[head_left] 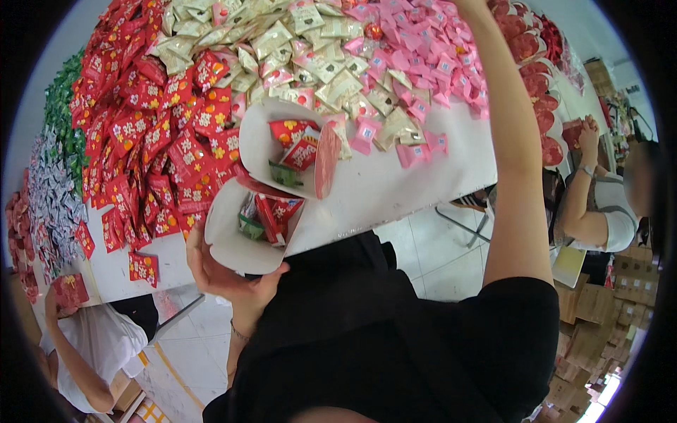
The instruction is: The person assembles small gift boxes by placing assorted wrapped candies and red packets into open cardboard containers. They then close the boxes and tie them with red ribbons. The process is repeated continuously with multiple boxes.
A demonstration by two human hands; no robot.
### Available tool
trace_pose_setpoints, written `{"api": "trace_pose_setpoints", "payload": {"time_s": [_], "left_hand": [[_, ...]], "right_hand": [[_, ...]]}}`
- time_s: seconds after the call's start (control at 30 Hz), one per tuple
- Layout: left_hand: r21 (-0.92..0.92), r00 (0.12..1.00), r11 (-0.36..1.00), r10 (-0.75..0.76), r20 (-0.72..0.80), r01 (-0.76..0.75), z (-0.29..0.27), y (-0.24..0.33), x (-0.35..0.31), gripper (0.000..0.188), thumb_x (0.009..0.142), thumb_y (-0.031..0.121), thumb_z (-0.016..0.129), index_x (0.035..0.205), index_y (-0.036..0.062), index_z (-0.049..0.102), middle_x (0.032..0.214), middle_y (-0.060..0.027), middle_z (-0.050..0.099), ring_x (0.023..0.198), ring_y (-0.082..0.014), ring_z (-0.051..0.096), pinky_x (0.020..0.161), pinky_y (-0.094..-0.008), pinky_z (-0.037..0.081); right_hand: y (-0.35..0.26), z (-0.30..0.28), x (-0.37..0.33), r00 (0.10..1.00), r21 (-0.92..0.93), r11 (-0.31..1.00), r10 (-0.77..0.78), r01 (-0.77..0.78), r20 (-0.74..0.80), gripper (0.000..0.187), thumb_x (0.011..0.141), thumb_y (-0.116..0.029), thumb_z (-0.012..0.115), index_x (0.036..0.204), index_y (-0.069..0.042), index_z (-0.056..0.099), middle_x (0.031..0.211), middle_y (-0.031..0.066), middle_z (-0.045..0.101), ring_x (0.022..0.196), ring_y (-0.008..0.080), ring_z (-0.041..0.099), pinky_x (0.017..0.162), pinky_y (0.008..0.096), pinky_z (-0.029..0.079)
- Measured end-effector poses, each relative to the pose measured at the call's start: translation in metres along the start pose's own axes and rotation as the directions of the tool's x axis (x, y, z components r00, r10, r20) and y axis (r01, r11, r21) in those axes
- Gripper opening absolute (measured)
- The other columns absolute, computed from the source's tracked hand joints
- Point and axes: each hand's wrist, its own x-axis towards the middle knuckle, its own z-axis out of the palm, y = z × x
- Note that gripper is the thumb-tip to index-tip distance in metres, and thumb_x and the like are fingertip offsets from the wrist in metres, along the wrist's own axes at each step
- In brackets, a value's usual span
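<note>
My left hand (240,287) is wrapped around a small open candy box (224,243), white inside with a red outer side, at the table's near edge. Red packets and a green one lie inside it. Right behind and touching it, a second open box (255,137) has its flaps spread, with red packets and a green one in its bottom. My right forearm (509,120) stretches far across the table; its hand is cut off by the upper edge of the head view. Pink wrapped candies (430,60) are the pile nearest to that arm.
Red packets (130,127) and cream packets (275,42) are heaped on the white table (395,187). Green (63,106) and silvery candies (53,197) lie far left. Red boxes (543,106) stand at right. Co-workers sit left (106,345) and right (599,211); cartons (592,303) are stacked behind.
</note>
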Motion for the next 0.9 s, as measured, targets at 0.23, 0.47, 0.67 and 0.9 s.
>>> {"api": "trace_pose_setpoints", "payload": {"time_s": [0.23,0.47,0.67,0.9], "left_hand": [[0.093,0.996,0.995,-0.044,0.076,0.037,0.018,0.009,-0.008,0.122,0.061,0.024,0.087,0.138,0.0039,-0.005,0.14,-0.0259,0.015,0.126,-0.0358,0.032,0.104,-0.0505,0.032],[-0.074,0.99,0.995,-0.053,0.134,0.063,0.009,0.016,-0.01,0.116,0.059,0.013,0.087,0.138,0.0021,0.002,0.131,-0.0248,0.031,0.119,-0.034,0.045,0.098,-0.0435,0.041],[-0.142,0.995,0.99,0.006,0.101,0.009,0.011,0.012,-0.005,0.106,0.058,0.008,0.086,0.14,0.0053,0.017,0.131,-0.0217,0.035,0.118,-0.0321,0.046,0.095,-0.0401,0.042],[-0.127,0.992,0.992,0.027,0.122,-0.011,0.009,0.015,0.002,0.108,0.06,0.011,0.087,0.14,0.0056,0.015,0.13,-0.0225,0.037,0.116,-0.0323,0.048,0.093,-0.0386,0.045]], "right_hand": [[-0.01,-0.011,-0.165,0.751,0.761,0.113,0.303,-0.639,0.586,0.025,0.081,-0.013,0.064,0.1,0.002,0.057,0.099,0.0188,0.064,0.092,0.029,0.064,0.08,0.0404,0.057],[-0.046,-0.009,-0.199,0.815,0.826,0.029,0.186,-0.562,0.548,0.02,0.081,-0.006,0.062,0.098,0.003,0.06,0.093,0.0146,0.065,0.085,0.0271,0.066,0.076,0.0425,0.059],[-0.135,0.021,-0.203,0.876,0.605,0.781,-0.391,0.152,0.284,0.035,0.072,0.002,0.07,0.106,0.0,0.063,0.091,0.0061,0.067,0.082,0.0114,0.063,0.072,0.0264,0.054],[-0.187,0.027,-0.199,0.495,-0.048,0.621,-0.575,0.783,0.651,0.044,0.066,-0.024,0.078,0.107,-0.014,0.067,0.099,0.0099,0.064,0.081,0.0257,0.063,0.067,0.0337,0.05]]}}
